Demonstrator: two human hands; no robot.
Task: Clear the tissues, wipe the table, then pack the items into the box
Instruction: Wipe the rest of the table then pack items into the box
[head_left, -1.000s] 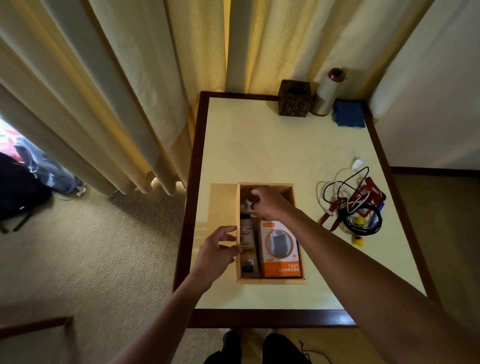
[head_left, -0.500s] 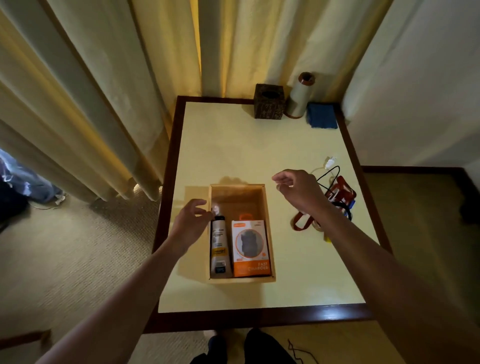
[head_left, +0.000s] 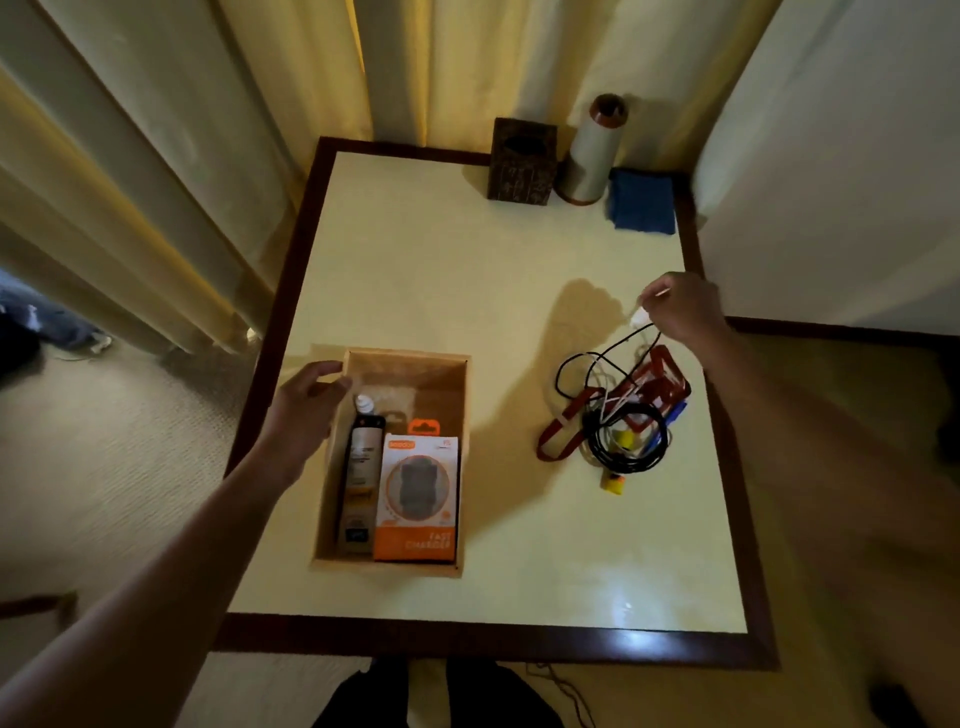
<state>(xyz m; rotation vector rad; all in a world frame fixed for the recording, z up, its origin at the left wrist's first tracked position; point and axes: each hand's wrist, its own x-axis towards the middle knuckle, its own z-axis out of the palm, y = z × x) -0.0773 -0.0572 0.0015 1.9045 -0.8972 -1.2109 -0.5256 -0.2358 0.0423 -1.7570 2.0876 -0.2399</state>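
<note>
An open wooden box (head_left: 405, 364) stands on the cream table (head_left: 467, 270). Inside it lie a dark tube with a white cap (head_left: 361, 467) and an orange fast charger pack (head_left: 418, 499). My left hand (head_left: 306, 405) is at the box's left wall, fingers loosely curled, holding nothing. To the right lies a tangle of black and white cables (head_left: 623, 421) with a red lanyard pouch (head_left: 654, 384) and small yellow pieces (head_left: 613, 483). My right hand (head_left: 680, 306) hovers over the tangle's far end and pinches a small white plug (head_left: 638, 314).
At the table's far edge stand a dark wooden tissue holder (head_left: 522, 158), a white roll with a brown core (head_left: 592, 150) and a folded blue cloth (head_left: 641, 200). Curtains hang to the left and behind, a white wall to the right. Carpet surrounds the table.
My right hand left the box, crossed to the right and took hold of the white plug at the cable pile. My left hand stayed at the box's left wall.
</note>
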